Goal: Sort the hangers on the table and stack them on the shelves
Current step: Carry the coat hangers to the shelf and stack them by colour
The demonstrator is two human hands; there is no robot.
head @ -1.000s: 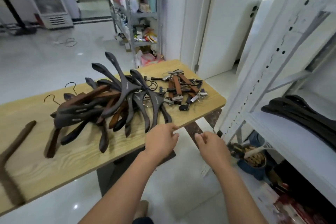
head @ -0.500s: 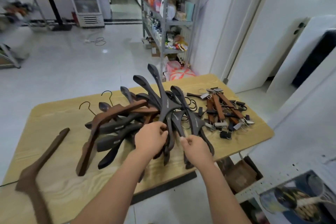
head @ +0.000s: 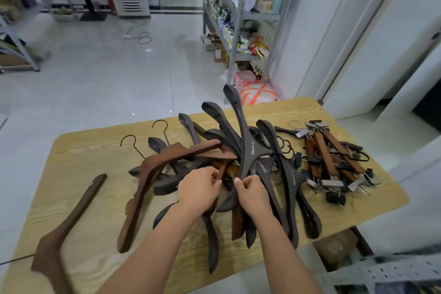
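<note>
Wooden surface [head: 78, 169] now filling the view; both hands reaching into the hanger pile [head: 238, 164].
Since a second ago the view is swinging off the shelf and back. Right hand [head: 250, 192] is pinching a dark hanger [head: 245, 150] at its lower arm; left hand [head: 199, 187] is curling into the heap beside it, its grip hidden. Next pick looks underway; clip hangers [head: 331, 160] are lying apart at right.

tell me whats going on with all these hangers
A person is sorting a tangled pile of hangers on a wooden table. Both hands are in the middle of the pile: the right hand grips a dark hanger, and the left hand picks among the brown ones. A bunch of clip hangers lies to the right, and one brown hanger lies apart on the left.
</note>
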